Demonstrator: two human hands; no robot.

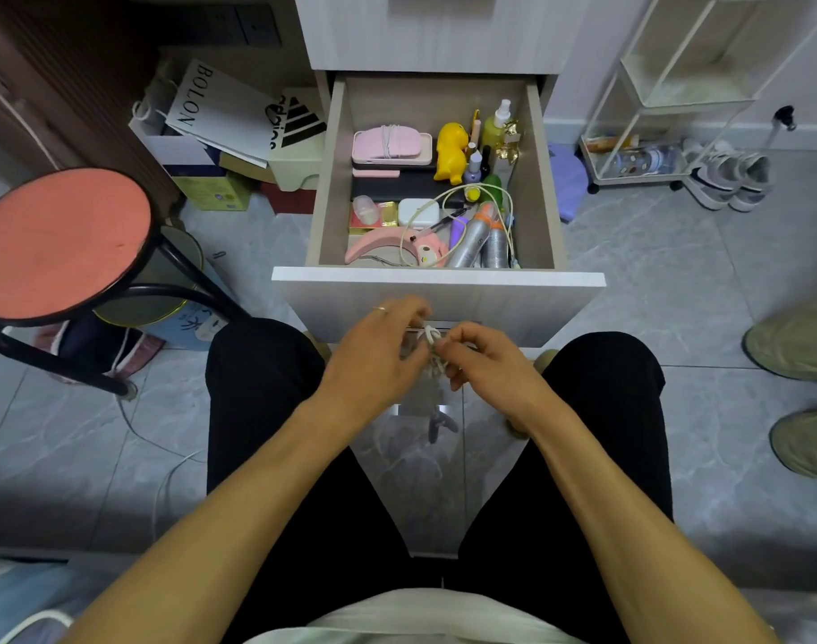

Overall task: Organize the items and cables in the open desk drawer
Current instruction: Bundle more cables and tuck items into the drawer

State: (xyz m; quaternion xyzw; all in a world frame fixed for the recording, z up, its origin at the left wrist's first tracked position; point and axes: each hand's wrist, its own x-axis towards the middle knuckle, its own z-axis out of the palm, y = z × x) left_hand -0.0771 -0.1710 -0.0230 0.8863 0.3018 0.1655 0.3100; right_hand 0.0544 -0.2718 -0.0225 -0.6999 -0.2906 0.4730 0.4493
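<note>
The open desk drawer [437,277] is pulled out toward me. In front of its front panel, my left hand [374,355] and my right hand [483,364] both pinch a small white cable bundle [432,348] between them. Inside the drawer a loose cream cable [460,192] loops over two silver spray cans [481,239]. A yellow duck toy [452,151], a pink case wrapped in white cord [390,144], a white charger box [416,212], a pink curved item [378,246] and small bottles [497,120] also lie in it.
A red-topped stool [62,244] stands at the left. Paper bags and boxes [225,118] sit left of the drawer unit. A white wire cart [667,109] and sneakers [727,178] are at the right. Another person's shoes [797,378] show at the right edge. A thin cable lies on the floor [165,462].
</note>
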